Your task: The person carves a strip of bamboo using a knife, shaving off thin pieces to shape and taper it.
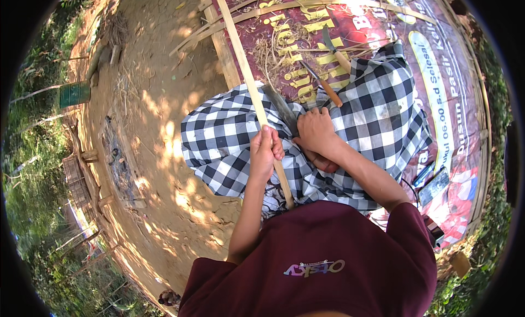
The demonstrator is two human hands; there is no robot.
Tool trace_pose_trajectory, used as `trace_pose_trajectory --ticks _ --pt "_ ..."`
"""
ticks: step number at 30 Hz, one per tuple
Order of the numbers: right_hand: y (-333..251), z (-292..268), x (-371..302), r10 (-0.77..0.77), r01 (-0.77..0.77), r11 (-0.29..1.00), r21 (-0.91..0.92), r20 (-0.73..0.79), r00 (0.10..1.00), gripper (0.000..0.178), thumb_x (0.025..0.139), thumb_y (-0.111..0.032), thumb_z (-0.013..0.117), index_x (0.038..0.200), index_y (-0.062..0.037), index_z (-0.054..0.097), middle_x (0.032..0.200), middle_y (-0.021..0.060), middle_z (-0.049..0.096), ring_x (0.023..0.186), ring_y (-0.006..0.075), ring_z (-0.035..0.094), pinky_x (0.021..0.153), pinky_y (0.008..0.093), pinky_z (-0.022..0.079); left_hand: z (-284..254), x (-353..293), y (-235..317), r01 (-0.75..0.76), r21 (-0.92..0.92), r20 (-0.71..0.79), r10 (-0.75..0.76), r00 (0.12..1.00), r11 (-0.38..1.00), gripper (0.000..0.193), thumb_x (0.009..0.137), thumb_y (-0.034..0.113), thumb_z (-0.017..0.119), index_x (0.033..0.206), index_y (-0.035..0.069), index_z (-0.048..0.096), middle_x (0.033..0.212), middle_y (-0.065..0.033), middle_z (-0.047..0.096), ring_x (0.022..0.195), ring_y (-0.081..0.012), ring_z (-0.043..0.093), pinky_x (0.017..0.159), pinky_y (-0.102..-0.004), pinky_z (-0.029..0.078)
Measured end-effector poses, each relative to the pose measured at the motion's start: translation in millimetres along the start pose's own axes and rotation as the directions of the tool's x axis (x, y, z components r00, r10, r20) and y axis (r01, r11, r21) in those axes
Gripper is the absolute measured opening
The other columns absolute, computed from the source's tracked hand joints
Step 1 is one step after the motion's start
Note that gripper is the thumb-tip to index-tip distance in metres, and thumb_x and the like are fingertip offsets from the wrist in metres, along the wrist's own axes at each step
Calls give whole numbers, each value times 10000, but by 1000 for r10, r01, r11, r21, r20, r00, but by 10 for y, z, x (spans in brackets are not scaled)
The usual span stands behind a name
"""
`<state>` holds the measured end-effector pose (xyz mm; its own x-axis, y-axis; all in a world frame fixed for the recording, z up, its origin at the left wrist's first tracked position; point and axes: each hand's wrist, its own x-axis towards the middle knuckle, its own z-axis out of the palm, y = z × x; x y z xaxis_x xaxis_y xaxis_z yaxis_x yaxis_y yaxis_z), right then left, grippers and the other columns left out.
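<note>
A long pale bamboo strip [240, 51] runs slantwise from the far edge across my lap, its near end against my shirt. My left hand [264, 150] is closed around its lower part. My right hand [316, 130] grips a large knife [280, 108]; its dark, broad blade points far left, close beside the strip. A rounded brown end, perhaps of its handle, shows below the right wrist. Past my right hand lie a small knife [330, 92] with an orange-brown handle and a curved-bladed knife [342, 60] with a pale wooden handle.
A black-and-white checked cloth [377, 103] covers my legs. Beneath lies a printed red banner [251, 38] with curly shavings [281, 49] and a long bamboo strip [328, 5]. A phone-like flat object [435, 187] rests at right. Bare earth [164, 98] stretches left, lower than the platform's bamboo edge [223, 54].
</note>
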<state>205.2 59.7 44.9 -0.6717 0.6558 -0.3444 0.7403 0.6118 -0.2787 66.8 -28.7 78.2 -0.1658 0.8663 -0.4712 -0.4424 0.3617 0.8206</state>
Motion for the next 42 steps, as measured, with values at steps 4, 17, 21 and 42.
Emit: trace_pose_trajectory --ticks 4,17,21,42 --pt "-70 -10 -47 6 -8 998 -59 -30 1000 617 649 -490 744 1027 -27 593 972 104 600 988 237 552 799 394 410 65 -175 81 21 -26 70 -19 997 999 422 1014 402 330 785 68 450 533 0 402 443 -79 388 435 -229 352" --pt "792 -317 257 293 -299 954 34 -324 899 317 757 -276 695 927 -30 588 903 157 600 845 279 623 690 406 491 57 -212 -95 -43 -49 -102 37 994 998 427 1006 430 334 794 76 444 551 46 285 430 -40 261 388 -195 241" --pt "923 -321 339 306 -267 948 176 -258 916 187 832 -201 602 865 -17 588 896 189 610 809 314 648 646 450 513 -22 -205 -104 -25 -51 -110 20 994 998 436 1007 433 325 811 67 456 557 46 286 430 -40 261 388 -193 246" --pt "959 -126 575 322 143 192 971 -200 926 311 931 -156 422 1166 24 520 738 77 581 648 126 568 562 262 442 -81 -248 -132 53 -240 7 -53 999 969 473 1016 385 323 1156 -36 485 652 20 377 490 -46 342 434 -198 306"
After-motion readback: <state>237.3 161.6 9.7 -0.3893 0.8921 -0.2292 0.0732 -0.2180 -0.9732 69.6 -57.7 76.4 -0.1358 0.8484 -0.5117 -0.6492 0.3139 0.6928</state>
